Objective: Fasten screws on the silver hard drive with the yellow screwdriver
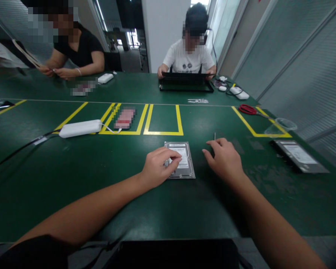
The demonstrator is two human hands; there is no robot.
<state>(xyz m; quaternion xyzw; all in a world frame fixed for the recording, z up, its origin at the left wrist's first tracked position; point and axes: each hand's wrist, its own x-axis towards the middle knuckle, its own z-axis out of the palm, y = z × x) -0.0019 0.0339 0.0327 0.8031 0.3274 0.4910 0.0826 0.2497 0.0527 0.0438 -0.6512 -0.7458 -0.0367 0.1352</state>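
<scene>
A silver hard drive (186, 170) with a white label lies flat on the green table. My left hand (159, 164) rests over its left part, thumb and forefinger brought together in a pinch. Whatever sits between those fingertips, if anything, is too small to make out. To the right of the drive, my right hand (225, 158) is low over the table, palm down, with thumb and forefinger apart. A thin metal rod (215, 136) shows just beyond its fingertips; whether the fingers touch it is unclear.
Another drive-like unit (299, 155) lies at the right. Red-handled scissors (248, 109) and a clear plastic piece (282, 127) are behind it. A white power bank (80, 128) is cabled to a phone (125, 118). Across the table, a person holds a black frame (186, 89); other people sit left.
</scene>
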